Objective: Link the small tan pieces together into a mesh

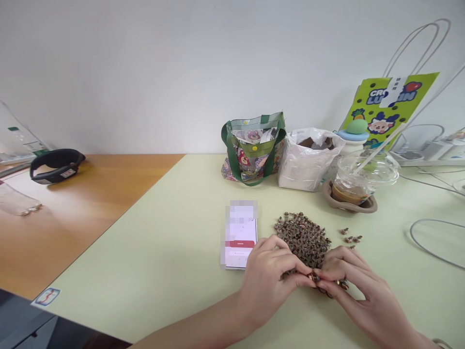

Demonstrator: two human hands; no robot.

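Observation:
A pile of small brown metal screws (301, 237) lies on the pale green table, just beyond my hands. My left hand (271, 278) is closed in a pinch, thumb and forefinger on a small screw (314, 277). From the other side my right hand (358, 283) meets it, its thumb and forefinger pinched at the same spot. More shiny pieces (341, 284) show under my right fingers, partly hidden. A few loose screws (351, 239) lie to the right of the pile. Beyond my left hand lies a lit phone (240, 237), its screen partly blurred.
Along the wall stand a green-strapped clear bag (252, 150), a white plastic bag (305, 167) and a bright green paper bag (395, 104). A plastic cup (366, 169) sits in a cardboard holder (332, 198). A cable (428, 252) curves at right; a black band (58, 167) lies left.

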